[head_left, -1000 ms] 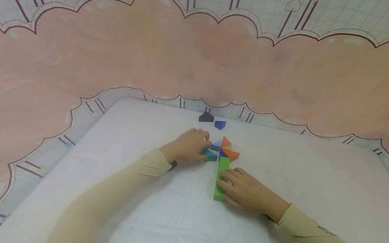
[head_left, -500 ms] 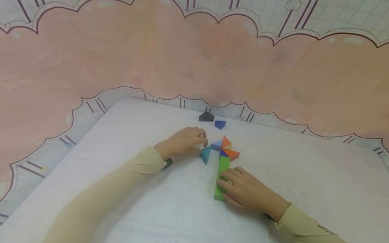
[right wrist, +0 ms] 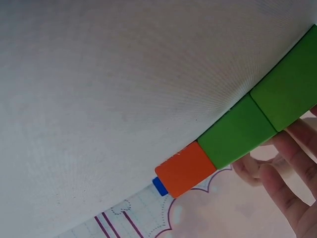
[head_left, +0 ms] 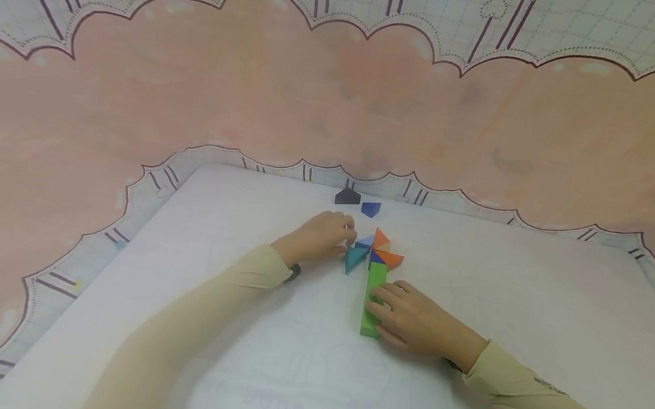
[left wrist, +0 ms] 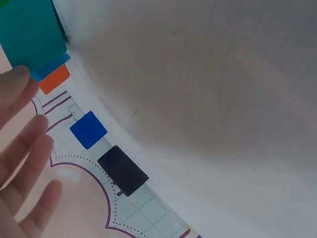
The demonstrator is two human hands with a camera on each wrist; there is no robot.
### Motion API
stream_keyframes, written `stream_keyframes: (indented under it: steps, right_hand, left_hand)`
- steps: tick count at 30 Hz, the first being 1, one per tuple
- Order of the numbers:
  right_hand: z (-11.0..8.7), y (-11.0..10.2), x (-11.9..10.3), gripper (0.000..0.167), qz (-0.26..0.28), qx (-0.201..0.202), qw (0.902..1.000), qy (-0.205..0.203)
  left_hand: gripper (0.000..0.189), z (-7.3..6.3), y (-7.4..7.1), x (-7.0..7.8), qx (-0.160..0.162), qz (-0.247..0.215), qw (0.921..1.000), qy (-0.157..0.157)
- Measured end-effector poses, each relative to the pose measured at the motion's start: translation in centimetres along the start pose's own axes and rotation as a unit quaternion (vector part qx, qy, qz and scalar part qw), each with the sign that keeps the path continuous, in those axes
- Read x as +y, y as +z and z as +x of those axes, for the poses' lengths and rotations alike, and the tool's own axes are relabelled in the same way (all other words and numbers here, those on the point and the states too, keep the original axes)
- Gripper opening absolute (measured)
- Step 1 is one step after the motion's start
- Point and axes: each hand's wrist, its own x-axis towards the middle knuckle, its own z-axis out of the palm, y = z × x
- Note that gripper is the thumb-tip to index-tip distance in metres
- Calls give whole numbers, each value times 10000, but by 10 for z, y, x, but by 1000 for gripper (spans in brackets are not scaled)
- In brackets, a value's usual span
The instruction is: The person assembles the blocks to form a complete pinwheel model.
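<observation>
A teal triangular block [head_left: 354, 258] lies at the left of a pinwheel-like cluster, its upper corner against a light-blue block [head_left: 364, 242]. My left hand [head_left: 318, 237] is beside the teal block; in the left wrist view its thumb touches the block's edge while the other fingers spread away. Two orange triangular blocks [head_left: 389, 260] and a dark-blue one [head_left: 377, 258] make up the rest of the cluster. Below it run green blocks [head_left: 375, 279] in a straight column, two of them seen end to end in the right wrist view. My right hand [head_left: 414, 317] rests its fingertips on that column.
Behind the cluster, a black block [head_left: 348, 197] and a blue block [head_left: 370, 209] lie near the far edge of the white table [head_left: 524, 304]. A printed pink curtain [head_left: 340, 97] hangs beyond that edge.
The teal block moved left and turned away from the cluster, then came back right against it at a new angle. My left hand moved left, then right again. My right hand stayed put.
</observation>
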Motion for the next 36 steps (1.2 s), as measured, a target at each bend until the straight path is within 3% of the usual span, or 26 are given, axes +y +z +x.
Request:
stream_keyframes:
  steps: [8,12,19,26,36]
  right_hand:
    - [1,-2,1,32,3,124,9999,-58]
    - [1,-1,2,31,-46,243,9996,-123]
    - [1,-1,1,31,-5,21,10000,-50]
    - [1,-1,1,31,38,47,10000,-34]
    - [-1,1,1,31,-21,212,9997,-93]
  left_hand:
    - [19,13,-7,-4,-209,-117,9990,-384]
    - [22,24,-6,-8,-289,-128,9991,-265]
    - [21,36,-1,-10,-537,-213,9983,-122]
    - [18,37,-3,-8,-515,-347,9979,-184]
    - [16,35,1,-14,-374,-168,9992,10]
